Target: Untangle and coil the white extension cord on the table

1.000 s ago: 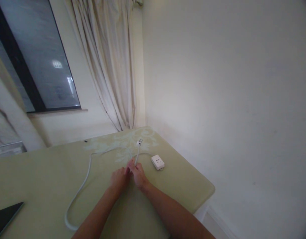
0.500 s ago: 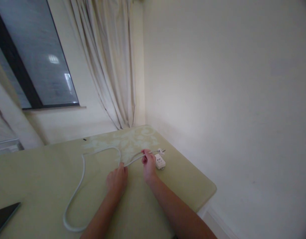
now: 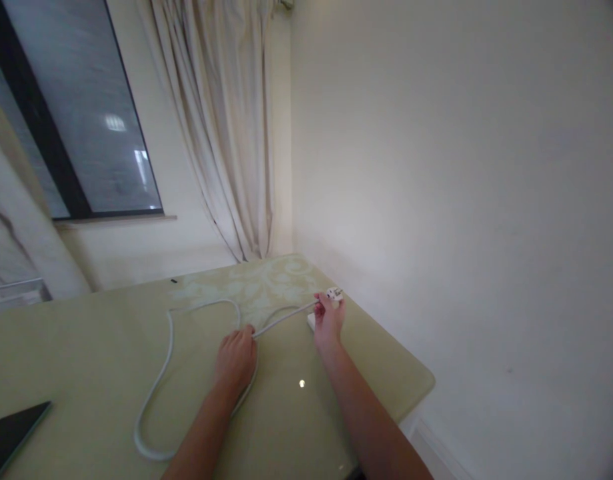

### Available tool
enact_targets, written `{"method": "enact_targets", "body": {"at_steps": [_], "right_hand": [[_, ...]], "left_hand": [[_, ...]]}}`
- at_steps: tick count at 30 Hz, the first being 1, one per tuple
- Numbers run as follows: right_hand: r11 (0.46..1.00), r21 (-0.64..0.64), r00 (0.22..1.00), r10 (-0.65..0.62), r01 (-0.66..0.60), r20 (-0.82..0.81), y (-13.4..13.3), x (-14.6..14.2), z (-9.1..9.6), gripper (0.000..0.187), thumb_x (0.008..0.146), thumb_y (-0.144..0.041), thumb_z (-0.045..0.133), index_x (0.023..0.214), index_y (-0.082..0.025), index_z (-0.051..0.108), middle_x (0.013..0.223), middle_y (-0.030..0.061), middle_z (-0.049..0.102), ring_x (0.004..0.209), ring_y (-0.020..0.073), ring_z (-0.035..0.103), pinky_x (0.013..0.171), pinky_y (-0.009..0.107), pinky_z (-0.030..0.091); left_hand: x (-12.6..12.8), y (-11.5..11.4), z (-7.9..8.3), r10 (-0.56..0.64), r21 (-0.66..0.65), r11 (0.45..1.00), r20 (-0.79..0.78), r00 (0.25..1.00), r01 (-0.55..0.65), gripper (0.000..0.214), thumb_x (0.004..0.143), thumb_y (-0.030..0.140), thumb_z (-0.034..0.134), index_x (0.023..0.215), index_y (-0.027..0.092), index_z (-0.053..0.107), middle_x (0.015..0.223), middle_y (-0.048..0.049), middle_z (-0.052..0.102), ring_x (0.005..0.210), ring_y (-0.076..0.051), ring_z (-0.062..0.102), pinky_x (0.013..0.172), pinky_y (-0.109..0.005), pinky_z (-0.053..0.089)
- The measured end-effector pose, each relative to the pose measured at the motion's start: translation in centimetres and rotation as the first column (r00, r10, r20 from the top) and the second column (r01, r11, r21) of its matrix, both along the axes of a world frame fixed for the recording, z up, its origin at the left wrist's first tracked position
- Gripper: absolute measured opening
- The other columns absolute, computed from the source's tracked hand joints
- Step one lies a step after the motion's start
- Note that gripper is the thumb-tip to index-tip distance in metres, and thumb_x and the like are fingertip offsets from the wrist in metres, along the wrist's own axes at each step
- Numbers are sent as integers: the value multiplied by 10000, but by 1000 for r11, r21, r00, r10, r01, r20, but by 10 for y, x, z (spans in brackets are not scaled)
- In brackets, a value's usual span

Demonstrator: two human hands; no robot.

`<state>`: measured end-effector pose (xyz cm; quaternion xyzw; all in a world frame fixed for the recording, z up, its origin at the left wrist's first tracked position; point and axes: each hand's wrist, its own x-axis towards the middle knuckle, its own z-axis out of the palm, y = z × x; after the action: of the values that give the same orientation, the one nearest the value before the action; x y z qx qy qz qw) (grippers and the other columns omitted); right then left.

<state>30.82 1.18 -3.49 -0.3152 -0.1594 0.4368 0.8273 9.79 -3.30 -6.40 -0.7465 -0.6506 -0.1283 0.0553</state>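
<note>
White cord (image 3: 170, 340), one: looped across the lower left and centre of the frame, with a straight length between the two hands. White plug (image 3: 334, 293), at the cord's end, right of centre; prongs toward the right. Right hand (image 3: 329, 319): fingers pinching the cord just behind the plug. Left hand (image 3: 237, 353), lower centre: fingers pressed together, curled over the cord. White box (image 3: 311, 321): beside the right hand, partly hidden by it. Green table (image 3: 101, 373), lower half. Dark flat object (image 3: 15, 430), lower left corner.
</note>
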Motion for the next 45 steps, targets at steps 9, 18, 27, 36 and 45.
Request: {"method": "enact_targets", "body": {"at_steps": [9, 18, 27, 36, 45], "right_hand": [[999, -10, 647, -27, 53, 762, -24, 68, 2, 670, 649, -316, 863, 1202, -241, 491, 786, -63, 635, 662, 166, 633, 623, 283, 524], [997, -33, 212, 17, 72, 977, -20, 81, -15, 533, 712, -434, 812, 1077, -235, 478, 722, -83, 510, 631, 154, 524, 612, 262, 408], [944, -272, -224, 229, -187, 947, -5, 94, -11, 270, 962, -437, 645, 911, -177, 695, 818, 32, 674, 778, 180, 615, 745, 296, 459], [867, 106, -134, -194, -487, 972, -18, 28, 87, 1024, 757, -564, 861, 1577, -183, 380, 1565, 210, 455, 1432, 325, 446, 1183, 496, 357], [759, -281, -398, 32, -587, 917, 0, 7, 133, 154, 951, -142, 604, 928, -145, 756, 760, 4, 689, 714, 139, 616, 704, 243, 430]], "left_hand": [[10, 1, -3, 35, -194, 981, 48, 998, -25, 305, 1003, 373, 434, 1175, 162, 570, 1164, -159, 720, 998, -308, 725, 823, -381, 478], [-7, 8, 16, 73, -305, 952, 207, 976, -7, 213, 926, 165, 441, 1066, 165, 602, 1103, -193, 739, 1043, -315, 707, 819, -382, 478], [-20, 4, 103, -205, -123, 944, 509, 836, 307, 305, 897, 422, 586, 1080, 195, 674, 841, -59, 767, 687, -227, 666, 619, -302, 434], [23, -9, 161, -231, 17, 972, 226, 946, 233, 249, 937, 229, 490, 1071, 224, 700, 997, -133, 770, 936, -293, 700, 766, -346, 421], [-1, -28, 171, -200, 97, 979, 271, 941, 180, 312, 924, 537, 588, 880, 235, 654, 710, -37, 680, 684, -229, 619, 607, -295, 298]]}}
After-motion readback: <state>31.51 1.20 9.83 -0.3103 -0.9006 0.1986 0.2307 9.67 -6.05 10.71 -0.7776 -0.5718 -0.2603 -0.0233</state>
